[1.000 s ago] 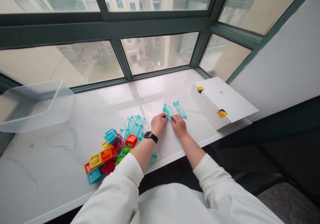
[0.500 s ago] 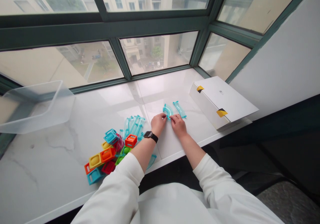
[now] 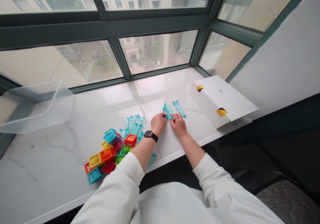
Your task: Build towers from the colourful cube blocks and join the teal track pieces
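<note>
Between my hands lies a curved, clear blue track piece (image 3: 168, 109) on the white counter. My left hand (image 3: 158, 122), with a black watch on its wrist, pinches the near left part of this curve. At the curve's near right end, my right hand (image 3: 178, 123) has its fingertips closed on it. Fingers hide part of the near end, so I cannot tell whether more than one piece is there. Just beyond my right hand rests another clear blue track piece (image 3: 179, 109), apart from the curve.
Left of my left forearm are piled clear blue track pieces (image 3: 135, 125) and several coloured plastic blocks (image 3: 107, 154). A clear plastic bin (image 3: 62, 107) stands far left. A white box (image 3: 225, 97) with yellow-black tabs sits at right. Windows border the counter (image 3: 57, 170) behind.
My right hand's fingers have shifted very slightly at the near end of the curved track piece. My left hand stays in place.
</note>
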Available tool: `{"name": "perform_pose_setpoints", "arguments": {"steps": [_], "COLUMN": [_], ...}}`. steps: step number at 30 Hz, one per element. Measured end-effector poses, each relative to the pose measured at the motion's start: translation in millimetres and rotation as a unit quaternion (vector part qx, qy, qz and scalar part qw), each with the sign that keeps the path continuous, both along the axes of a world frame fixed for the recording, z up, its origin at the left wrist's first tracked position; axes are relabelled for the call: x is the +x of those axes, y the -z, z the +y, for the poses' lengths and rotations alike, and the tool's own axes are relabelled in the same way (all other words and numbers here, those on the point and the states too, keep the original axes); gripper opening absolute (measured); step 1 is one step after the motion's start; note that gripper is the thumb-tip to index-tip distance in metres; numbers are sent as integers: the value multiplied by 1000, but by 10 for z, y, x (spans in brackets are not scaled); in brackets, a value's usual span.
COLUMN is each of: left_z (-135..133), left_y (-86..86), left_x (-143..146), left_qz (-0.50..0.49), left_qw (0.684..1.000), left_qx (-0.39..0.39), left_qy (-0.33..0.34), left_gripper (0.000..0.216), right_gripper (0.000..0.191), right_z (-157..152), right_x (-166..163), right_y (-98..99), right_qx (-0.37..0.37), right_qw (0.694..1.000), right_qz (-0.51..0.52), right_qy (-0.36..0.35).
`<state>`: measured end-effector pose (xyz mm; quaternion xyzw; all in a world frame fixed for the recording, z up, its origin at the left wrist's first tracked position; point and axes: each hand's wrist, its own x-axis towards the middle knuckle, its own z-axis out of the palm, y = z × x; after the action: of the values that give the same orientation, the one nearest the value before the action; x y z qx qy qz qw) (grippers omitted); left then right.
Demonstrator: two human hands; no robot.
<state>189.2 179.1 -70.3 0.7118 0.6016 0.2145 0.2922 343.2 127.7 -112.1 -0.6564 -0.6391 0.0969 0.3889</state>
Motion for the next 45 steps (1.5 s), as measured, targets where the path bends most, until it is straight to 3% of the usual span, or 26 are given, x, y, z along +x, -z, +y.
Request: {"name": "perform_pose_setpoints", "arguments": {"steps": [6,19,45], "left_z": [2,-1,-5], "left_y": [6,-46,-16], "left_x": [3,18,26], "left_qz": [3,10,4], "left_qw": [1000,1000,999], "left_qx": [0,-14,-27], "left_qy": [0,-12,-23], "left_gripper": [27,24,27], "right_gripper": [45,41,37], "right_z": [-17,13,2], "right_x": [3,16,-20], "right_y": [31,56,67], "right_qx": [-11,-34,-24], "right_qw": [999,997,998], "right_qz": [40,61,-56], "right_qy": [33,39,13]}}
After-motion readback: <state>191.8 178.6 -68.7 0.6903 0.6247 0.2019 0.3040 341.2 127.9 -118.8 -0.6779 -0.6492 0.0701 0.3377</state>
